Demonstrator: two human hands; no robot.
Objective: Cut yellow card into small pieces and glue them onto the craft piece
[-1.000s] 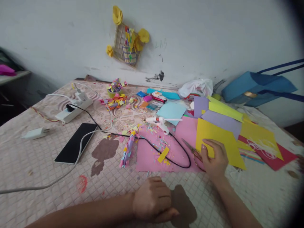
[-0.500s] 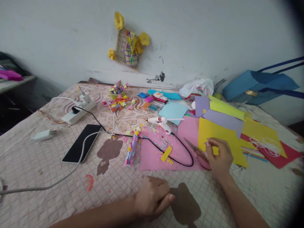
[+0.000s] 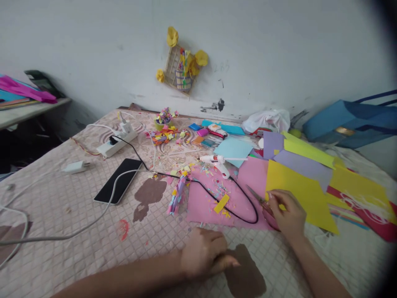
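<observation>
My left hand (image 3: 206,252) rests on the quilted cloth near the front edge, fingers curled in, with nothing visible in it. My right hand (image 3: 287,213) is beside the scissors (image 3: 263,203), thumb and fingertips pinched together over the edge of the yellow sheet (image 3: 297,190). Whatever those fingertips hold, if anything, is too small to make out. The scissors lie partly on a pink sheet (image 3: 201,198) strewn with paper bits and a small yellow strip (image 3: 221,204). A white glue gun (image 3: 218,160) lies at that sheet's back edge.
A black phone (image 3: 118,182), a power strip (image 3: 116,145) and a white cable are on the left. Paper-flower sticks (image 3: 178,192) lie left of the pink sheet. Farther back are a small flower pot (image 3: 164,120) and a light blue sheet (image 3: 234,150). A blue bag (image 3: 347,122) stands back right.
The view has turned left, so the scene sits farther right in the picture. My left thumb extends slightly more; my right hand stays near the scissors.
</observation>
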